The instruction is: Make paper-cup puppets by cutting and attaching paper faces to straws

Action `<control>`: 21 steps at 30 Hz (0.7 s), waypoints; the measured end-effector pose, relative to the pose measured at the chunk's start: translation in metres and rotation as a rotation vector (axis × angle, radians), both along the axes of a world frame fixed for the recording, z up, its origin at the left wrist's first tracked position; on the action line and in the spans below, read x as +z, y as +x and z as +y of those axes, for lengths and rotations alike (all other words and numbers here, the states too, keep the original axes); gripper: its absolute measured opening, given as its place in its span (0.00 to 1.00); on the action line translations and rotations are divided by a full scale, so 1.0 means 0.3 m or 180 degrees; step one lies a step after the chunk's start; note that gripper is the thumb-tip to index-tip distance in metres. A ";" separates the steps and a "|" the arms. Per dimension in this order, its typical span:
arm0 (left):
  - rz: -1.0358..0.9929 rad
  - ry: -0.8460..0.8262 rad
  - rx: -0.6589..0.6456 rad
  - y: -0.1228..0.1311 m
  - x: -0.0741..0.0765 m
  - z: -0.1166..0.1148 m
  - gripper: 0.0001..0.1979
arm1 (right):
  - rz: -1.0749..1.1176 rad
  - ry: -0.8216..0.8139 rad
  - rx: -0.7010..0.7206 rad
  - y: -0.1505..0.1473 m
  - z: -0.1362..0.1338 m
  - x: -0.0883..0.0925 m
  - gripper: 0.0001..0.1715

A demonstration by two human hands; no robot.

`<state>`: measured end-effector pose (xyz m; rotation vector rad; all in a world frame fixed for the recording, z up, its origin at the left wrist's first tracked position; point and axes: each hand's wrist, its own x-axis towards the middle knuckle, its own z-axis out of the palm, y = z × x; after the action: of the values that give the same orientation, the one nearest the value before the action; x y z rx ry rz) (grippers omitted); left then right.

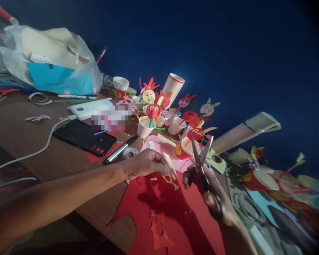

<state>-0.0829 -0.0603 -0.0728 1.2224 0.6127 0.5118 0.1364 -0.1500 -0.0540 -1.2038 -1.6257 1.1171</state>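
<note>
Pale yellow paper strip (170, 165): narrow, creased, held above a smooth red sheet (138, 202); the left hand (151, 163) pinches it between thumb and fingers. Scissors (200, 161): pointed metal blades parted, dark handles gripped by the curled right hand (211, 198), just beside the strip. On the red sheet lies a jagged orange scrap (162, 232) with a rounded cut-out. Beyond: a tapered paper cup (146, 128) bearing a round, red paper face (153, 111). Wood-grained worktop (39, 141) carries a flat black phone case (82, 138) and a translucent, crinkled plastic bag (94, 60).

No lettering is legible; the cup emblems (178, 151) are blurred.
</note>
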 end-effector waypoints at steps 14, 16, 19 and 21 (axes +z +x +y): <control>0.0506 0.1397 -0.0272 -0.019 0.052 -0.026 0.04 | 0.1157 -0.0311 -0.0749 -0.201 0.006 -0.054 0.25; 0.0559 0.1465 -0.0286 -0.018 0.052 -0.029 0.03 | 0.1190 -0.0277 -0.0743 -0.201 0.004 -0.054 0.24; 0.0508 0.1521 -0.0261 -0.017 0.049 -0.034 0.03 | 0.1092 -0.0219 -0.0680 -0.201 0.004 -0.057 0.24; 0.0461 0.1564 -0.0241 -0.015 0.047 -0.036 0.03 | 0.0938 -0.0141 -0.0670 -0.203 0.004 -0.063 0.23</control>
<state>-0.0872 -0.0711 -0.0588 1.7533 0.5770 0.5299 0.0755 -0.1489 -0.0729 -1.1479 -1.2293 1.1395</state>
